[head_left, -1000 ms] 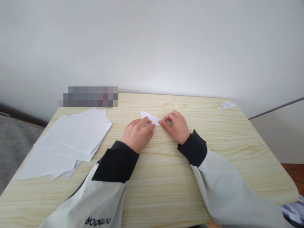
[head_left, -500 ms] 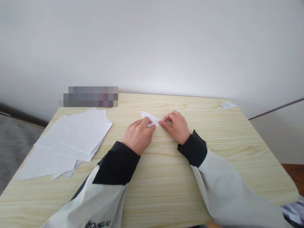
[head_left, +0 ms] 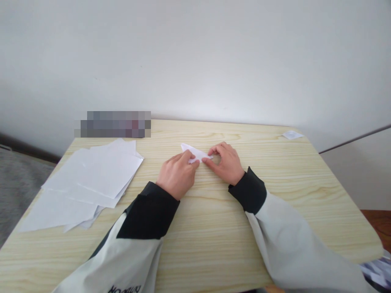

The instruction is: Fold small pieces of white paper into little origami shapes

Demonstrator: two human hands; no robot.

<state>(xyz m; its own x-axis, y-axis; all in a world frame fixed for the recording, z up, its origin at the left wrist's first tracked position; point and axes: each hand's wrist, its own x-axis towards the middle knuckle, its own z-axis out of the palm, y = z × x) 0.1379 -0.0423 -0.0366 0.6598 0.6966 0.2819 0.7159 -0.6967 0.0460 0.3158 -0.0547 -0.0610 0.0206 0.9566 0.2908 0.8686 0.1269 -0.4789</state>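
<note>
A small piece of folded white paper [head_left: 200, 154], long and pointed at both ends, lies at the middle of the table between my hands. My left hand [head_left: 179, 173] is closed on its left part, with thumb and index finger pinching the near edge. On the other side, my right hand [head_left: 226, 163] has its thumb at the near edge and its index finger at the far edge, close to the right tip. Those two fingers form a curved gap around the tip. The underside of the paper is hidden.
Several loose white paper sheets [head_left: 91, 179] overlap on the left side of the wooden table [head_left: 207, 244]. Behind them sits a blurred-out object [head_left: 113, 125] near the wall. A small folded white paper piece [head_left: 292, 134] lies at the far right corner.
My right thumb has slid slightly left along the near edge, and the right tip of the paper now shows between thumb and index finger. My left hand keeps its pinch.
</note>
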